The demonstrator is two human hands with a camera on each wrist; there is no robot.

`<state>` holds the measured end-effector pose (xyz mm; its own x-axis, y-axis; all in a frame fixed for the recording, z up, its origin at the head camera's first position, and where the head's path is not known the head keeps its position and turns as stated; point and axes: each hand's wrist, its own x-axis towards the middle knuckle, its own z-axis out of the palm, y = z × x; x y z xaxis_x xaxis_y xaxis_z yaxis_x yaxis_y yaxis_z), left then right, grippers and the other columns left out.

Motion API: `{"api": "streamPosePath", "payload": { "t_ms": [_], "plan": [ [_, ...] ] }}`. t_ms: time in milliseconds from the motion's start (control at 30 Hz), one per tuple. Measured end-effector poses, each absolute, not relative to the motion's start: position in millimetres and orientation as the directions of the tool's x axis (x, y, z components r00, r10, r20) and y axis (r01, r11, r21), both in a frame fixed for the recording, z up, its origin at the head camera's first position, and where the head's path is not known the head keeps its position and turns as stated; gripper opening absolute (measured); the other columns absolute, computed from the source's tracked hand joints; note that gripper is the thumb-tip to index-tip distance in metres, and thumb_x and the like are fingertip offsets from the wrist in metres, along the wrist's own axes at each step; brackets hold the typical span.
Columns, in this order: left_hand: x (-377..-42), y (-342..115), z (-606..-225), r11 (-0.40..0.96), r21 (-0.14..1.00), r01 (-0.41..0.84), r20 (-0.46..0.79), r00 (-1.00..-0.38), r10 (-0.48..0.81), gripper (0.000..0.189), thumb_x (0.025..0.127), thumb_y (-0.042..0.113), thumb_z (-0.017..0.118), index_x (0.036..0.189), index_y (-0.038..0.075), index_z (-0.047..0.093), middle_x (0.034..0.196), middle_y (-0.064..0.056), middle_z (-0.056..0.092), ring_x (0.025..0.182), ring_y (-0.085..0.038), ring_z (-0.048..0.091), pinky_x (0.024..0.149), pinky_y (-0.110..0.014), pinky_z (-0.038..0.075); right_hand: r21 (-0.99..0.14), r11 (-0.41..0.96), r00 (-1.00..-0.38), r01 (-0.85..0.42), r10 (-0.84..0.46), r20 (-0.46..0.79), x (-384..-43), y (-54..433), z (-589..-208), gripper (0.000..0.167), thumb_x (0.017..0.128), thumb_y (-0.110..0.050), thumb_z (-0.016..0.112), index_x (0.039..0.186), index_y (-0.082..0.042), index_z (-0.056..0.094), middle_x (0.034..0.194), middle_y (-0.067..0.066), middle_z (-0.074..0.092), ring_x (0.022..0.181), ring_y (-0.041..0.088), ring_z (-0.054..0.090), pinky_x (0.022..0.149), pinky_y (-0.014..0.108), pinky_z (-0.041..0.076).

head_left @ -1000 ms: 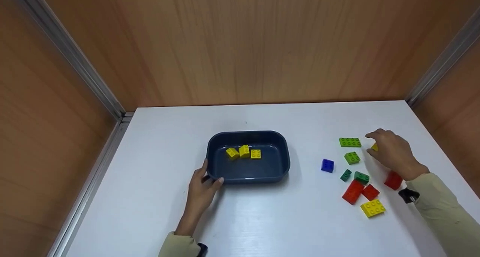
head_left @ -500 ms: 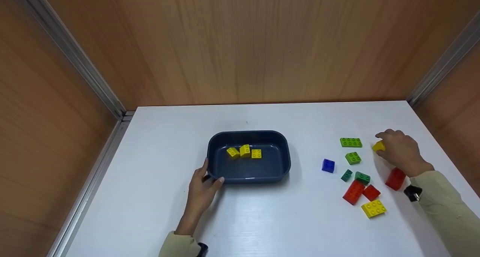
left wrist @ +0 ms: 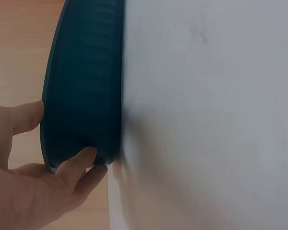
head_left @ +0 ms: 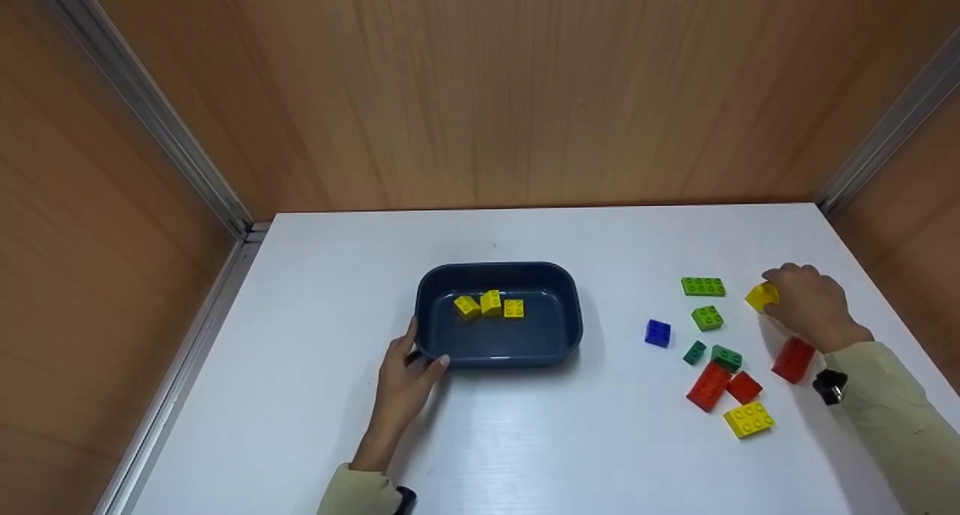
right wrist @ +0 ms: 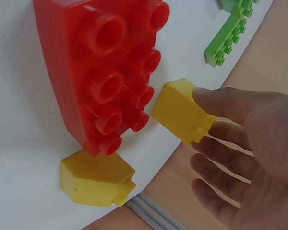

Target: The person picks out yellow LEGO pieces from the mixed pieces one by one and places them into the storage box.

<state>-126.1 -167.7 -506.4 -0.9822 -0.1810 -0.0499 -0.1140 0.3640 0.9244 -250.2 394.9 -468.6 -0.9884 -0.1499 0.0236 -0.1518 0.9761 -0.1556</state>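
Observation:
In the head view, my left hand (head_left: pixel 405 383) grips the left front corner of a dark blue tray (head_left: pixel 499 356); the left wrist view has its thumb at the rim and its fingers against the wall. Three small yellow bricks (head_left: pixel 490 302) lie in the tray. My right hand (head_left: pixel 810 305), far right, pinches a yellow toy brick (right wrist: pixel 180 108) between thumb and index finger, the other fingers loosely bent. A large red brick (right wrist: pixel 105 72) is nearby in the right wrist view, beside another yellow brick (right wrist: pixel 98 179), which my hand hides in the head view.
Light green bricks (head_left: pixel 703 287), a blue brick (head_left: pixel 658 333), dark green bricks (head_left: pixel 726 358), red bricks (head_left: pixel 709 387) and a larger yellow brick (head_left: pixel 748 420) lie on the white table (head_left: pixel 300 335) left of my right arm. A wooden panel (head_left: pixel 480 87) stands behind the table.
My right hand has moved a little to the right, its fingers drawing in on the yellow brick, more of which now shows. My left hand and the tray have stayed in place.

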Motion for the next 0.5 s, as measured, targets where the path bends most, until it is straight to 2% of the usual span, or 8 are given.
{"api": "streamPosePath", "payload": {
  "t_ms": [500],
  "plan": [
    [-124.6, -167.3, -505.6, 0.392, 0.915, -0.092, -0.025, -0.985, -0.173, 0.081, 0.098, 0.011, 0.074, 0.164, -0.001, 0.03, 0.151, -0.029, 0.048, 0.14, -0.05, 0.051, 0.114, -0.054, 0.048, -0.178, 0.973, -0.989, -0.149, -0.147, 0.025, -249.4, 398.9, -469.3, 0.053, 0.086, 0.001, 0.083, 0.131, 0.016, 0.062, 0.123, 0.041, 0.063, 0.103, 0.058, 0.062, 0.094, 0.072, 0.052]
  ]
}}
